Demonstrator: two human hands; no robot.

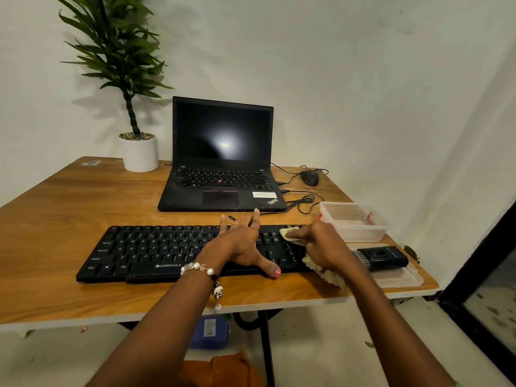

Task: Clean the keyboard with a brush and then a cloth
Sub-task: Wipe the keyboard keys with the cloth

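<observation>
Head view, looking down over a wooden table [69,208]. Black keyboard [145,250] lying flat near the front edge, long side running from 9 to 3 o'clock, white lettering readable on the keys.

Left hand [240,241] planted flat on the keyboard's right-centre section, fingers straight and spread wide, fingertips reaching past the far edge toward 12 o'clock, thumb stretched out toward 4 o'clock along the near edge. Beaded bracelet [198,268] with a small panda charm at the wrist.

Right hand [321,244] just at 3 o'clock of the left, over the number-pad end. Fingers curled around a pale yellow cloth [287,234], pressing one fold down onto the keys; rest of the cloth bunched under the palm, hanging out at 6 o'clock over the keyboard's near-right corner.

At 3 o'clock of the keyboard, black brush [379,258] lying untouched on a clear plastic lid [402,277], bristles pointing back toward the keyboard. Clear plastic container [354,222] just beyond it, toward 12 o'clock.

At 12 o'clock of the keyboard, open black laptop [220,163] with dark screen, a glare spot in the middle. Black mouse [310,177] at the laptop's 3 o'clock, cables looping between them. Potted plant [138,146] in a white pot at the laptop's 9 o'clock, against the wall.
</observation>
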